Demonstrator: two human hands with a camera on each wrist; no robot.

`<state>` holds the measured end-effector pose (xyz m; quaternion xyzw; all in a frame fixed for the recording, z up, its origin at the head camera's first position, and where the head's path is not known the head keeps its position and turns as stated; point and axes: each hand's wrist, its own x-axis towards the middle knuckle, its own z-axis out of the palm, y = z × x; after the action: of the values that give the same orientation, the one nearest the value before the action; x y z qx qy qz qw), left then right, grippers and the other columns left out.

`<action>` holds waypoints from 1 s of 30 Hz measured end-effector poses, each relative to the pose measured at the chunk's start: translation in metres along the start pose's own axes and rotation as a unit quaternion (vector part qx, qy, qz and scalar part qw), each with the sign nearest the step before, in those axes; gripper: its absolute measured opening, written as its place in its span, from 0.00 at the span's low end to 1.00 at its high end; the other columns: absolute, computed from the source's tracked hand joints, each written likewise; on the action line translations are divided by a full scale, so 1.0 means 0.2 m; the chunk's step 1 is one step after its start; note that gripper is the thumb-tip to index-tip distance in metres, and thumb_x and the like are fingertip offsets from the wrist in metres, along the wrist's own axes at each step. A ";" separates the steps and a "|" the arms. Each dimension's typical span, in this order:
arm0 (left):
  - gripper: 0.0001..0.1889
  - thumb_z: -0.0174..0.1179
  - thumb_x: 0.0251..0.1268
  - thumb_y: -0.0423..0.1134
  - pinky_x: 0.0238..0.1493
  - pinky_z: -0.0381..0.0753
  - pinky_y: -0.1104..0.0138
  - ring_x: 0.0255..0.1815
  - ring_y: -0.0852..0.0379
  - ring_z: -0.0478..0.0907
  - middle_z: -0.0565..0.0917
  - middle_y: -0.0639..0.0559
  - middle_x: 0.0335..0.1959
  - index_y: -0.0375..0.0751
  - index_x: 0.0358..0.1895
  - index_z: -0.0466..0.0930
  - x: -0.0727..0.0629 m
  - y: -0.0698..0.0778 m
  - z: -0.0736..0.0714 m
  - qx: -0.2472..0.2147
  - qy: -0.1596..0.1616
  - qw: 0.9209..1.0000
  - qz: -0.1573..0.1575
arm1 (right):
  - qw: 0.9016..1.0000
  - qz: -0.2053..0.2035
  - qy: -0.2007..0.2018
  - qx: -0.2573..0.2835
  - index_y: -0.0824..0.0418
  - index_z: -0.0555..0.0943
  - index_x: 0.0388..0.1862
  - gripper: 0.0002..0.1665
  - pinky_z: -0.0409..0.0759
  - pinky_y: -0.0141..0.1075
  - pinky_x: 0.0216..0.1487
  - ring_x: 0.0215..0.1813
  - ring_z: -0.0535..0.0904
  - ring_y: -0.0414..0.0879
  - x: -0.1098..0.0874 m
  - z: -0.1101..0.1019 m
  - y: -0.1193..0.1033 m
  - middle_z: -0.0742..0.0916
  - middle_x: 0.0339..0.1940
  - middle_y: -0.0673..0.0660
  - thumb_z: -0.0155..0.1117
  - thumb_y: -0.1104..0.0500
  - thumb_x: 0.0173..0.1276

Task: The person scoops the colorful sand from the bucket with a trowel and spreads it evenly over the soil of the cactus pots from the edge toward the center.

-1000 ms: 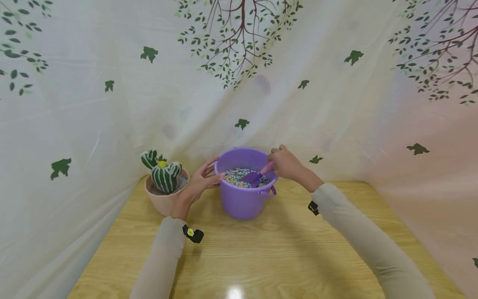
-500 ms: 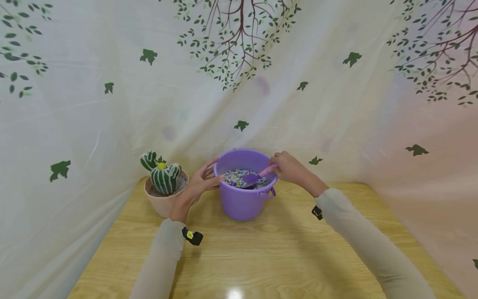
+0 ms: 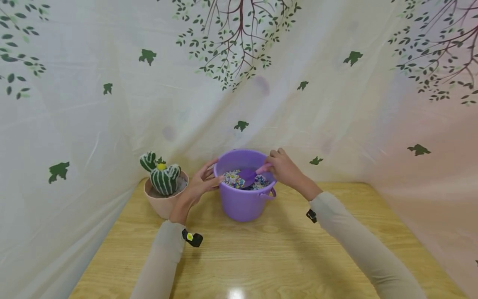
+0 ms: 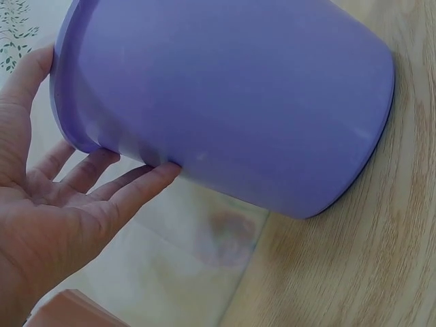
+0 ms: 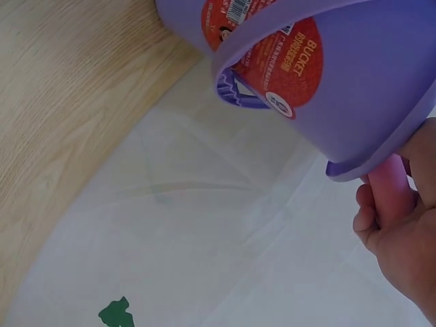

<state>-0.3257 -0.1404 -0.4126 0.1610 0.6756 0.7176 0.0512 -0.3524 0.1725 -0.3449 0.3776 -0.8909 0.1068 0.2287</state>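
A purple bucket stands upright on the table, part-filled with small multicoloured beads. My left hand rests against its left side. In the left wrist view, that hand's fingers lie nearly straight and spread along the wall, with the thumb at the rim. My right hand grips the pink handle of a toy shovel over the right side of the rim. The shovel's purple blade is down among the beads. In the right wrist view, the bucket hides the blade; fingers curl round the handle.
A knitted cactus in a pale pink pot stands left of the bucket, beside my left wrist. The bucket's carrying handle hangs down its side, across a red label. A leaf-printed white curtain encloses the wooden table.
My right hand has shifted slightly, ending further left with the shovel. Its blade has pushed leftward through the beads, heaping them at the left side. My left hand stays on the bucket.
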 end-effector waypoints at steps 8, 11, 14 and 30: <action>0.40 0.62 0.71 0.33 0.65 0.79 0.46 0.77 0.36 0.65 0.61 0.36 0.80 0.51 0.82 0.54 0.00 0.02 0.00 0.000 -0.007 1.000 0.006 | 0.997 0.053 -0.033 0.039 0.65 0.88 0.43 0.15 0.71 0.45 0.49 0.44 0.71 0.52 0.03 -0.01 0.00 0.86 0.40 0.59 0.79 0.60 0.59; 0.40 0.61 0.71 0.33 0.65 0.79 0.46 0.76 0.36 0.65 0.61 0.36 0.80 0.51 0.82 0.54 0.00 0.02 0.00 -0.001 -0.007 1.000 0.010 | 0.997 0.065 -0.015 0.042 0.65 0.89 0.42 0.15 0.73 0.42 0.45 0.43 0.70 0.52 0.02 0.00 0.00 0.85 0.39 0.58 0.80 0.59 0.59; 0.40 0.62 0.71 0.33 0.65 0.80 0.46 0.76 0.36 0.66 0.61 0.36 0.80 0.52 0.82 0.54 0.00 0.01 0.00 -0.005 -0.005 1.000 0.009 | 0.996 0.066 0.003 0.059 0.66 0.90 0.41 0.13 0.70 0.39 0.41 0.40 0.68 0.51 0.01 0.02 0.00 0.82 0.35 0.58 0.79 0.60 0.60; 0.39 0.62 0.71 0.33 0.64 0.81 0.48 0.76 0.37 0.67 0.63 0.37 0.79 0.52 0.82 0.55 -0.01 -0.01 -0.01 -0.016 -0.009 1.000 0.006 | 0.982 0.108 0.053 0.149 0.68 0.90 0.39 0.13 0.71 0.40 0.45 0.44 0.72 0.52 -0.03 0.07 0.02 0.81 0.36 0.58 0.81 0.63 0.56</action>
<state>-0.3252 -0.1422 -0.4145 0.1704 0.6623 0.7275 0.0553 -0.3562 0.1736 -0.3595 0.3023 -0.8874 0.2820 0.2040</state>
